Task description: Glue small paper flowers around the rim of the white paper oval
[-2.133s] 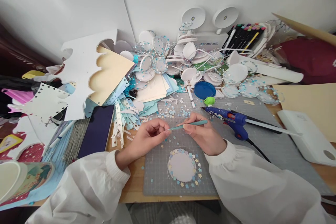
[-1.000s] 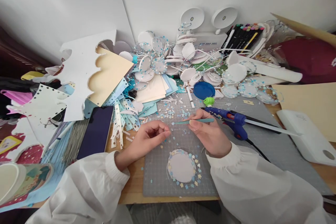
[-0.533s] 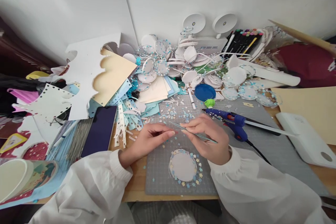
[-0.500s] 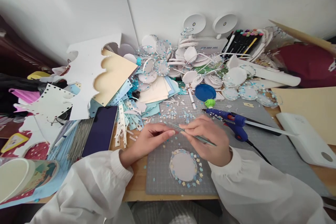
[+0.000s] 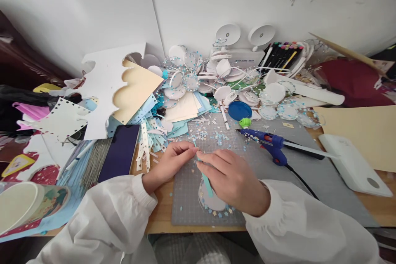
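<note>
My right hand (image 5: 233,179) grips teal tweezers (image 5: 206,182), their wide end slanting down towards me. Thumb and fingers of my left hand (image 5: 177,156) are pinched together at the tweezers' tips; whatever small piece they hold is too tiny to make out. Beneath my right hand, partly covered by it, lies a white disc (image 5: 213,204) ringed with small blue and cream stars on the grey cutting mat (image 5: 185,210). Loose paper stars (image 5: 219,137) are scattered just beyond my fingers.
On the right lie a blue glue gun (image 5: 272,142) with its cord and a white box-like device (image 5: 352,165). A phone (image 5: 120,152), wire stems (image 5: 93,163) and a paper cup (image 5: 24,206) are on the left. Decorated discs (image 5: 192,80) crowd the back.
My right hand has turned and come down towards me, so the tweezers point more away from me and now overlap the disc. My left hand stays pinched, shifted slightly. The view moved a little.
</note>
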A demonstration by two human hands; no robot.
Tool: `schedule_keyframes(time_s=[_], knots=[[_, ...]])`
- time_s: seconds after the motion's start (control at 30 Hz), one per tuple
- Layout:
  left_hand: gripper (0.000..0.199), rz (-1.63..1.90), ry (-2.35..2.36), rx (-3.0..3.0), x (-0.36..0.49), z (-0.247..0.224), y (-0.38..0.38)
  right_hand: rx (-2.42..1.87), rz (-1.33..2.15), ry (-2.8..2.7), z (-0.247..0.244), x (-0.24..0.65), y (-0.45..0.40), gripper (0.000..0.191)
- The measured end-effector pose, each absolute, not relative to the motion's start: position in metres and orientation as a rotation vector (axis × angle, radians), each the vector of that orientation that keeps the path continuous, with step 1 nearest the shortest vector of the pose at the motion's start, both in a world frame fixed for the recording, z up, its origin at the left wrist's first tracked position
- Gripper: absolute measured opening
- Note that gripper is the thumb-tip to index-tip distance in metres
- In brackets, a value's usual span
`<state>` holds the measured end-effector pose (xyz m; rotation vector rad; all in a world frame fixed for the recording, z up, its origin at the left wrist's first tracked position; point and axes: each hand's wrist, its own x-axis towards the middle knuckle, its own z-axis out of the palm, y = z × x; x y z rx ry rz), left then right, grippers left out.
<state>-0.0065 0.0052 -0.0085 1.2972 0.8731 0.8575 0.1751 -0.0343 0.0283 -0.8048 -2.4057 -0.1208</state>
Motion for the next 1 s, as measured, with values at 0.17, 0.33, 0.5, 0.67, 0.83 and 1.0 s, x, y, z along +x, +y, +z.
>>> schedule_keyframes(time_s=[0.17,0.33,0.5,0.67,0.83,1.0], knots=[[0.032,0.879,0.906,1.182,-0.007,-0.012,0.007,-0.958,0.263,-2.199,0.036,0.197,-0.056,0.029],[0.034,0.849,0.914,1.202,-0.008,-0.008,0.007,-1.342,0.259,-1.808,0.02,0.244,-0.08,0.016],[0.033,0.829,0.918,1.217,-0.008,-0.008,0.006,-1.72,-0.133,-1.406,-0.009,0.283,-0.076,0.016],[0.032,0.826,0.925,1.287,-0.009,-0.01,0.007,-1.789,-0.393,-1.714,-0.03,0.298,-0.045,0.034],[0.033,0.795,0.92,1.412,-0.008,-0.008,0.007,-1.872,-0.269,-1.849,-0.035,0.29,-0.032,0.024],[0.033,0.767,0.92,1.437,-0.008,-0.005,0.007,-1.975,-0.029,-1.48,-0.012,0.276,-0.021,0.032]])
